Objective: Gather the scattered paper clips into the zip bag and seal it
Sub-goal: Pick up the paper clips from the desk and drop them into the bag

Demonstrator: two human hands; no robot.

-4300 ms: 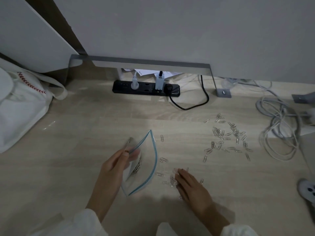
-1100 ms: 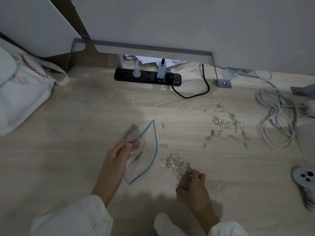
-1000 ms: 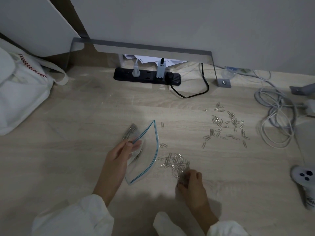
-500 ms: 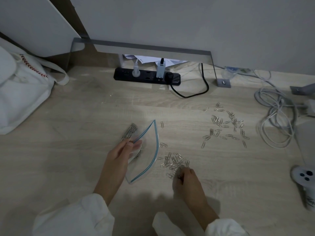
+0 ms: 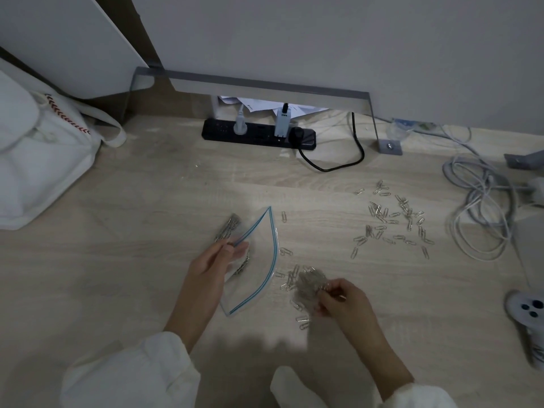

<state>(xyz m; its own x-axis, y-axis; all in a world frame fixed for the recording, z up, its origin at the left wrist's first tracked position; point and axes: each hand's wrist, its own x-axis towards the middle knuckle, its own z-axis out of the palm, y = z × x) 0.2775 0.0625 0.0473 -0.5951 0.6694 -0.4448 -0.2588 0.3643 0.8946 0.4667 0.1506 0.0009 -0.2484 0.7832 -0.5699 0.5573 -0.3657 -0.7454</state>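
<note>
Pinching the zip bag [image 5: 260, 257] open is the left hand [image 5: 212, 267]; right hand [image 5: 345, 301] seemingly clutches paper clips [image 5: 309, 285].

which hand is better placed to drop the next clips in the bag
Right: the right hand grips a bunch of clips just beside the bag, while the left hand holds its mouth open.

Light wood-grain floor [image 5: 141, 278] meets a grey wall [image 5: 323, 39] at the far side. A metal frame [image 5: 265, 85] stands against it.
</note>
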